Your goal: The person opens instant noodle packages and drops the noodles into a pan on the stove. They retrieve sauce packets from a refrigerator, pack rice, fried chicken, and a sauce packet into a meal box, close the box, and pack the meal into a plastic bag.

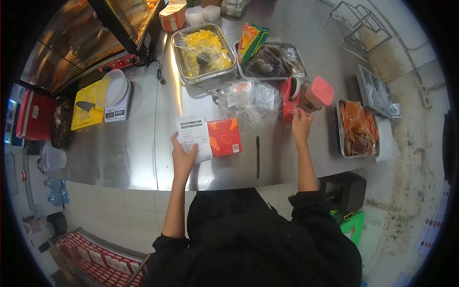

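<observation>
My left hand [183, 157] grips a printed paper receipt [190, 134] and presses it against the left side of a red-orange cardboard box [224, 137] on the steel table. The thumb lies over the paper. At the front of a red tape dispenser [288, 101], my right hand [301, 125] is closed in a pinch, with a small pale bit of tape [294, 112] at its fingertips. A black pen [257, 157] lies between my two hands. Crumpled clear plastic bags [251, 99] lie just behind the box.
Behind stand a tray of yellow food [202, 71] and a tray with dark plastic-wrapped contents [270, 76]. A pink-lidded container [319, 92] stands beside the dispenser. Further right is a tray of orange packets [358, 129]. A kitchen scale [116, 113] and heated display cabinet [81, 38] are left.
</observation>
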The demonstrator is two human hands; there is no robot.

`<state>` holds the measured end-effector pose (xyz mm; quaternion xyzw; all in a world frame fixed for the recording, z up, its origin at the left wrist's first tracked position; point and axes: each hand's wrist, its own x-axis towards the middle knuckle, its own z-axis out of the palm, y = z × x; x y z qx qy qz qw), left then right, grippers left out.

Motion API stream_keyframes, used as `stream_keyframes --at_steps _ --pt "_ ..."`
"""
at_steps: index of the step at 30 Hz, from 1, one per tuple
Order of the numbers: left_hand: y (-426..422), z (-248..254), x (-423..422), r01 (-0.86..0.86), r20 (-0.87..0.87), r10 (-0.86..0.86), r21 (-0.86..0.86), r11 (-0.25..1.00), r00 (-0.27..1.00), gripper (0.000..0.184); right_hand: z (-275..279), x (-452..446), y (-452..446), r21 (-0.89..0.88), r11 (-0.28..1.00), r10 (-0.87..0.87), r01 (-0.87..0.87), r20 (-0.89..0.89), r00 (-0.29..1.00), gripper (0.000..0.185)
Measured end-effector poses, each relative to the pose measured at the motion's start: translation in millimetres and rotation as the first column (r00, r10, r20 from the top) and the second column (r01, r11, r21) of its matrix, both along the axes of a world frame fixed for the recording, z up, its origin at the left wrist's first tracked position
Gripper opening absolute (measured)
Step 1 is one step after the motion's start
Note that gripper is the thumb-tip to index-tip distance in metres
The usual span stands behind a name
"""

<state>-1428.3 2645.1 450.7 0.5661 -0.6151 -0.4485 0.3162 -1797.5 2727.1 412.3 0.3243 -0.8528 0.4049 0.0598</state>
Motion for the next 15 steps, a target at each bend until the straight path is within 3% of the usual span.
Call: stream_keyframes --at_steps 1,2,3,4,5,6,7,8,10,12,14,15 --pt "5.1 3.4 -2.3 -0.047 -0.066 0.045 -0.03 0.998 0.997 0.051 -7.6 -8.1 -2.8 0.144 0.989 0.034 -0.038 0.034 0.999 0.02" --pt "8.8 6.4 -3.4 -0.057 -0.058 0.055 -0.034 0.998 0.997 0.051 -14.8 -15.5 -4.0 0.141 0.989 0.044 -0.05 0.041 0.998 0.02" --pt "12.9 13.5 -4.2 -0.007 -0.036 0.005 -0.042 0.999 0.999 0.057 -16.8 -17.2 -7.6 0.014 0.999 0.038 -0.047 0.394 0.918 0.018" --pt "17.3 21.8 -4.7 0.043 -0.012 -0.043 -0.048 0.998 0.999 0.064 -18.3 -16.2 -11.6 -0.097 0.995 0.069 -0.002 0.695 0.716 0.017" --pt "21.7 30.2 -6.1 0.051 -0.004 -0.051 -0.029 0.998 0.999 0.056 -20.3 -13.8 -12.5 -0.097 0.995 0.08 -0.016 0.701 0.709 0.017" --pt "23.8 18.7 -1.6 0.105 0.139 -0.083 -0.159 0.982 0.987 0.054 -20.2 -9.3 -8.8 -0.364 0.917 0.23 0.161 0.815 0.531 0.014" --pt "25.5 12.6 0.6 0.178 0.282 -0.098 -0.274 0.945 0.954 0.052 -9.7 0.2 -4.8 -0.539 0.75 0.417 0.385 0.836 0.357 0.01" --pt "28.0 7.2 3.7 0.169 0.284 -0.088 -0.273 0.947 0.955 0.052 -0.2 13.1 -0.5 -0.635 0.61 0.543 0.474 0.771 0.334 0.008" --pt "30.4 9.3 2.9 0.168 0.174 -0.133 -0.205 0.964 0.976 0.051 -16.1 25.2 15.6 -0.66 0.644 0.539 0.387 0.75 0.384 0.008" --pt "25.9 13.2 3.3 0.193 0.179 -0.16 -0.186 0.963 0.971 0.054 -37.9 24.8 16.9 -0.677 0.674 0.538 0.294 0.723 0.432 0.009" --pt "25.7 13.6 5.4 0.226 0.188 -0.195 -0.157 0.962 0.963 0.056 -55.4 19.2 23.5 -0.535 0.795 0.276 0.286 0.739 0.614 0.011" --pt "23.8 13.8 4.4 0.222 0.193 -0.186 -0.18 0.958 0.963 0.056 -52.7 23.9 23.6 -0.534 0.796 0.278 0.284 0.74 0.613 0.011"
